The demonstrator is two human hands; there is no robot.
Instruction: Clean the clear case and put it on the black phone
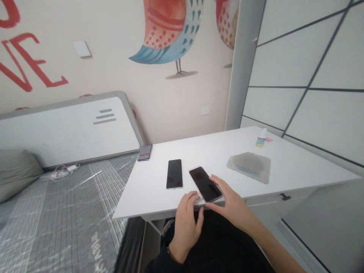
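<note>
Two dark-screened phones lie face up on a white table. The right phone lies at an angle near the front edge. My right hand rests against its right side and lower end, fingers on its edge. My left hand touches the table's front edge just beside the phone's lower left corner, fingers curled. The left phone lies straight and untouched, a little farther in.
A grey cloth lies right of the phones. A small white bottle and a pink item stand at the far right by the wall. A small dark object sits at the table's far left corner. A bed lies left.
</note>
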